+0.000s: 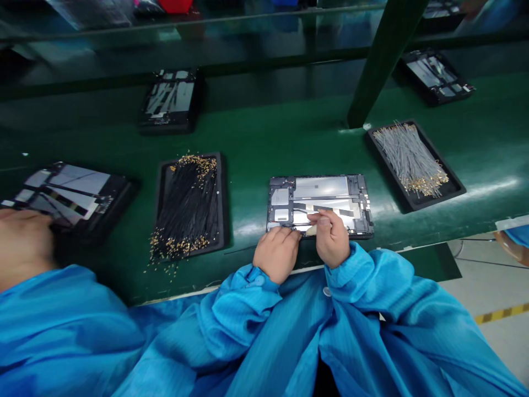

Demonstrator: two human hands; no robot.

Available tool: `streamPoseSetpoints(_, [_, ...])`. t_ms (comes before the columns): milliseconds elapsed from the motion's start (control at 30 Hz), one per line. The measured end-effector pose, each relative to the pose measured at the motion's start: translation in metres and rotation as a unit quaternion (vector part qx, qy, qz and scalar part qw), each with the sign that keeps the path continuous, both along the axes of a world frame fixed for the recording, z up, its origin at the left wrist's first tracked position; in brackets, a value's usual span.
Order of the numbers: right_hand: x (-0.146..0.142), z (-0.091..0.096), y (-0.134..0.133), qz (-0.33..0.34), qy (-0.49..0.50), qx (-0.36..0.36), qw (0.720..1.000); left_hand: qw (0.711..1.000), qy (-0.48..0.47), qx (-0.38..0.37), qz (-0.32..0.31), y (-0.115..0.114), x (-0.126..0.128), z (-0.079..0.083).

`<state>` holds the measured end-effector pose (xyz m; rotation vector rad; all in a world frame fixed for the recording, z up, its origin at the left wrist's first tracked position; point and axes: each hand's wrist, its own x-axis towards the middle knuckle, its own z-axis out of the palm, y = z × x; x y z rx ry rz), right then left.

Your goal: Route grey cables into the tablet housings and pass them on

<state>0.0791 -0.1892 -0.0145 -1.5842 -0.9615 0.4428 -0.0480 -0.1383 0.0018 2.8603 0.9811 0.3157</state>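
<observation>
Left hand (276, 255): mine, fingers curled on the near edge of the metal tablet frame (320, 187); grip on it uncertain, I cannot tell.
Right hand (330, 238): mine, closed in a pinch on a pale strip (311, 230).
Frame position: flat on the green bench (264, 138), directly before me.
Trays: black-wire tray (162, 220) at left, grey-wire tray (438, 194) at right, both holding gold-tipped cables.

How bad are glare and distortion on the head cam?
Head view: bright glare streaks the green bench at right and the tablet frame; wide-angle bowing curves the bench edge; left hand and right hand look sharp, not blurred.
</observation>
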Motion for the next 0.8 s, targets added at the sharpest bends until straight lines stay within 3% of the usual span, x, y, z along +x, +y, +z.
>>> streamPoseSetpoints(133, [0.002, 0.008, 0.001, 0.018, -0.044, -0.023, 0.999, 1.000, -0.002, -0.005, -0.001, 0.000, -0.001, 0.002])
streamPoseSetpoints(200, [0.004, 0.019, 0.004, 0.060, -0.101, -0.053, 0.992, 1.000, 0.001, -0.012, -0.004, 0.000, -0.002, 0.001])
streamPoseSetpoints(333, [0.004, 0.040, 0.017, 0.225, -0.248, -0.133, 0.933, 0.999, 0.019, -0.040, -0.003, 0.003, -0.003, -0.001])
streamPoseSetpoints(433, [0.003, 0.042, 0.022, 0.280, -0.294, -0.128, 0.905, 0.996, 0.024, -0.090, 0.013, 0.002, -0.002, 0.002])
streamPoseSetpoints(500, [0.005, 0.037, 0.024, 0.253, -0.253, -0.123, 0.926, 0.989, -0.017, -0.141, 0.048, -0.002, -0.003, 0.009])
streamPoseSetpoints(567, [0.009, 0.030, 0.025, 0.172, -0.149, -0.134, 0.965, 0.957, -0.079, -0.254, 0.117, -0.008, -0.007, 0.016])
streamPoseSetpoints(600, [0.012, 0.027, 0.026, 0.125, -0.083, -0.141, 0.978, 0.917, -0.107, -0.345, 0.168, -0.012, -0.010, 0.020])
streamPoseSetpoints(633, [0.014, 0.024, 0.028, 0.085, -0.019, -0.144, 0.986, 0.853, -0.137, -0.448, 0.228, -0.014, -0.012, 0.022])
streamPoseSetpoints(700, [0.017, 0.020, 0.030, 0.046, 0.075, -0.137, 0.987, 0.667, -0.218, -0.611, 0.367, -0.015, -0.014, 0.025])
streamPoseSetpoints(733, [0.018, 0.019, 0.031, 0.040, 0.104, -0.131, 0.985, 0.571, -0.267, -0.646, 0.430, -0.014, -0.014, 0.025])
streamPoseSetpoints(767, [0.018, 0.018, 0.031, 0.035, 0.123, -0.124, 0.984, 0.494, -0.316, -0.651, 0.482, -0.011, -0.012, 0.024])
streamPoseSetpoints(800, [0.018, 0.018, 0.031, 0.032, 0.137, -0.121, 0.983, 0.444, -0.355, -0.636, 0.521, -0.007, -0.010, 0.023])
